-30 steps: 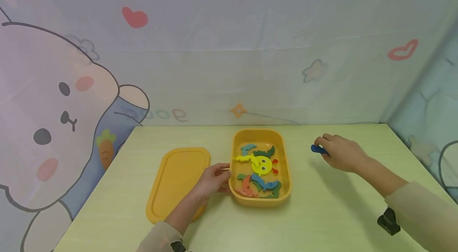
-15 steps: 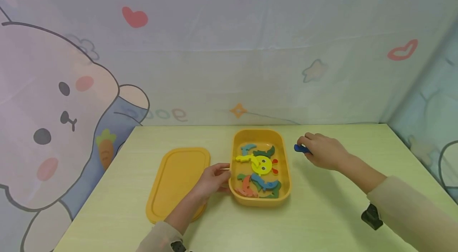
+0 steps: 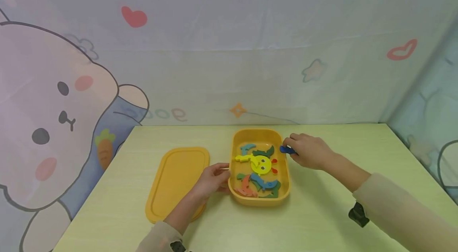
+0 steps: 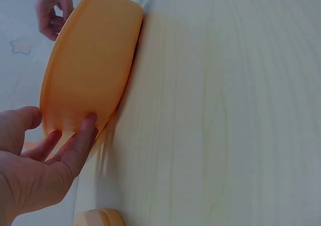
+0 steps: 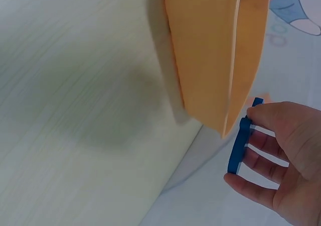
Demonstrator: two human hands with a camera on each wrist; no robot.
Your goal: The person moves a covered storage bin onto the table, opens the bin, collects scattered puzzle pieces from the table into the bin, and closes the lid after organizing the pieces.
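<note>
A yellow-orange plastic box (image 3: 259,201) stands on the table holding flat toy pieces. Among them are a yellow caterpillar-like piece (image 3: 262,164) with a face and red feelers, a dark green piece (image 3: 264,152), a blue curved piece (image 3: 264,182) and an orange one (image 3: 247,186). My left hand (image 3: 212,180) rests its fingertips against the box's left outer wall, thumb at the rim in the left wrist view. My right hand (image 3: 309,151) pinches a thin dark blue piece (image 5: 241,143) between thumb and fingers, just above the box's right rim.
Left of the box lies its matching yellow-orange lid (image 3: 179,180), partly behind my left forearm. The pale wooden table (image 3: 340,212) ends at the back against a printed curtain (image 3: 222,65).
My right hand has moved left with the dark blue piece, from well right of the box to its right rim. My left hand and the box have stayed put.
</note>
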